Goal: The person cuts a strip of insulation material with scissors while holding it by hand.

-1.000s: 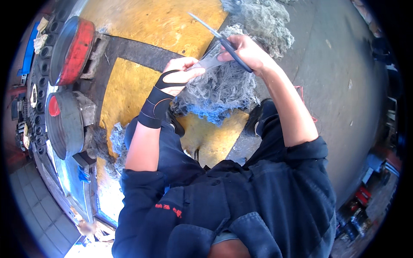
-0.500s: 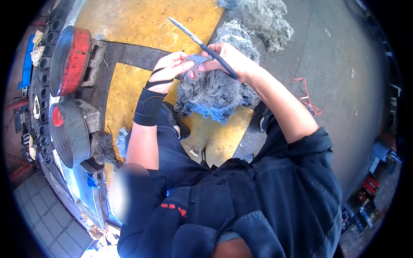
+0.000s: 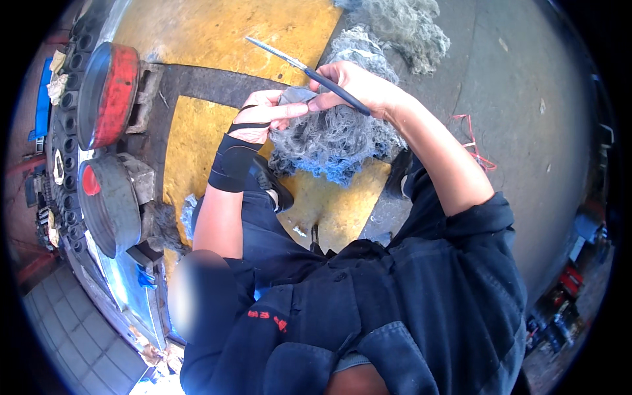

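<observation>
A shaggy bundle of grey yarn [image 3: 329, 141] with a blue lower fringe hangs between my knees. At its top is a piece of grey cloth [image 3: 297, 96], pinched by my left hand [image 3: 263, 117], which wears a black wrist brace [image 3: 234, 162]. My right hand [image 3: 359, 84] is closed around the dark-handled scissors [image 3: 337, 91], whose blades point up and left, away from the bundle. The right thumb and fingertips meet the left fingertips at the cloth's edge. Whether the right fingers also grip the cloth is partly hidden.
More grey yarn [image 3: 405, 29] lies on the floor ahead. Two round metal drums, one red [image 3: 113, 95] and one grey [image 3: 115, 204], stand at left beside concrete blocks. Yellow floor panels [image 3: 230, 33] lie underfoot. A red cord [image 3: 469, 143] lies at right.
My left fingers have straightened toward my right hand. The right hand and scissor handles have shifted slightly right, while the scissor tips have swung a little left and the bundle has turned slightly.
</observation>
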Demonstrator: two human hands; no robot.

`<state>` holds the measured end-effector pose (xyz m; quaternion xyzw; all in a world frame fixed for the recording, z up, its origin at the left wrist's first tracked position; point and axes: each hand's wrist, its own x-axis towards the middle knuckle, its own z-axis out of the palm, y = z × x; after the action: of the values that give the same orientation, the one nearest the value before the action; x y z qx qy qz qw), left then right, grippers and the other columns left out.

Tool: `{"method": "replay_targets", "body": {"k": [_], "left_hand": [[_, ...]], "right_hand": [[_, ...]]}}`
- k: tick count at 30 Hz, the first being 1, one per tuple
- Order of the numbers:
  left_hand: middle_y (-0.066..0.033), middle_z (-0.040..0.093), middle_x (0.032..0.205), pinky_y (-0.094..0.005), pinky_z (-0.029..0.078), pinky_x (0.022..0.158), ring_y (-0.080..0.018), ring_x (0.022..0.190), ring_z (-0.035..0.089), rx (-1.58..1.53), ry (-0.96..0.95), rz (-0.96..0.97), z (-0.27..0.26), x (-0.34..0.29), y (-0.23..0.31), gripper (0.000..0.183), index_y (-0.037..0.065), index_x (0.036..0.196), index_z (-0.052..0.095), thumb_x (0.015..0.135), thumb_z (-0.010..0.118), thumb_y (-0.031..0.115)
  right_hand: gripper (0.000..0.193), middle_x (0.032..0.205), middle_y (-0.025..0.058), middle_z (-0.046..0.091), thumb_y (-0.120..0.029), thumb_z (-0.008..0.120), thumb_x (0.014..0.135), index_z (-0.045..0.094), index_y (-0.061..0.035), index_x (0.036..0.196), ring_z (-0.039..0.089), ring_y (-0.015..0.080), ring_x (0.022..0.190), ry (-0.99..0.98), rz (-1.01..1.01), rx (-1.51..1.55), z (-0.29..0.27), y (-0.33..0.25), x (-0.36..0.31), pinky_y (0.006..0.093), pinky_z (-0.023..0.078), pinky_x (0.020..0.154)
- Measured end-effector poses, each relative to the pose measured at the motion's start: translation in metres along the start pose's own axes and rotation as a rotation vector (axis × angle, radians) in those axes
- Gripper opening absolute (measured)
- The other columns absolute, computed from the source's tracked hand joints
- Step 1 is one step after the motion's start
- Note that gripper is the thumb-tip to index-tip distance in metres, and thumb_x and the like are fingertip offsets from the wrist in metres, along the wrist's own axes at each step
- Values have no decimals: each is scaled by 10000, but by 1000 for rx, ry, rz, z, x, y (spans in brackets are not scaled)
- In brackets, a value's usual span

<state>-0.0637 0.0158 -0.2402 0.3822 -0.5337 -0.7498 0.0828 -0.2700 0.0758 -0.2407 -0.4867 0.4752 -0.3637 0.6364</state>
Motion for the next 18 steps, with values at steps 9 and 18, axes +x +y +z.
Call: {"method": "replay_targets", "body": {"k": [9, 18], "left_hand": [[17, 614, 813, -210, 422, 658, -65, 713, 537, 415, -22, -101, -13, 6, -7, 286, 16, 964, 635, 722, 747, 119], [-35, 604, 885, -231, 415, 641, -94, 758, 539, -90, -58, 99, -7, 16, -18, 293, -17, 1087, 579, 854, 622, 155]], "right_hand": [[315, 766, 1, 555, -174, 751, 628, 578, -45, 858, 502, 79, 699, 313, 66, 80, -31, 0, -10, 221, 401, 621], [287, 719, 21, 582, -149, 752, 625, 613, 2, 825, 504, 105, 665, 214, 46, 120, -19, 5, -7, 240, 398, 614]]}}
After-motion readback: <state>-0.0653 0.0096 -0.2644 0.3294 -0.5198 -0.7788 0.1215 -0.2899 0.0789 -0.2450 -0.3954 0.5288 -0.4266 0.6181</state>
